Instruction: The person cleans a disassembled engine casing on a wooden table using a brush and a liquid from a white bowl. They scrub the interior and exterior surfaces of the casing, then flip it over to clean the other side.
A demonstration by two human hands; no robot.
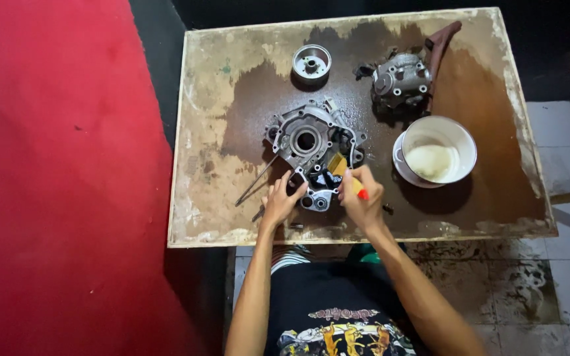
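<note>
The right hand [362, 198] is clenched round the handle of a small brush [341, 168], yellowish bristles pointing up toward eleven o'clock and a bit of red handle showing at the knuckles. The bristles are pressed against the lower right edge of the engine crankcase half [308, 142], which lies flat at the middle of the table [199, 198]. The left hand [280, 201] is not gripping so much as bracing: its fingers rest spread on the casing's lower rim, at about seven o'clock from the big round bore.

From where I stand this looks like the scrubbing stage, the brush working grime out of the lower recesses while the other hand steadies the part. I'd judge the next stroke needs the casing held firm so it does not skate on the oily, dark-stained board, and probably a fresh dip of the bristles.

That dip would be at three o'clock from the casing, where a white bowl [438, 155] of pale liquid sits. A second engine part [400, 82] lies at one o'clock, a round flywheel-like piece [311, 62] at twelve, and a thin metal rod [256, 179] slants off at eight o'clock.
</note>
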